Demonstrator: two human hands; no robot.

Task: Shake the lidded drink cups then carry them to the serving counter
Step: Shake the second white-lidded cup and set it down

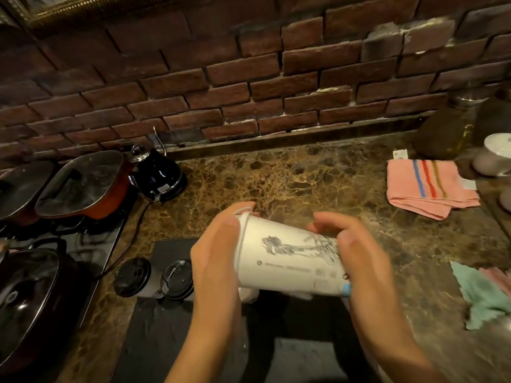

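I hold a white paper cup [287, 261] with a black drawing on its side, tipped sideways above the counter, its lidded end to the left. My left hand [215, 261] covers the lid end. Around the cup's base curls my right hand [359, 258], which hides the bottom. Two more cups with dark lids [132, 276] [177, 279] stand upright on the counter just left of my left hand. A white object [249, 295] peeks out below the held cup; I cannot tell what it is.
Lidded pots [80, 183] and a black kettle [156, 172] sit at the left on a stove. A dark mat [166, 327] lies beneath my arms. A pink striped cloth [425, 186], jars [442, 131] and a teal cloth [481, 297] are on the marble counter [304, 175] at the right, brick wall behind.
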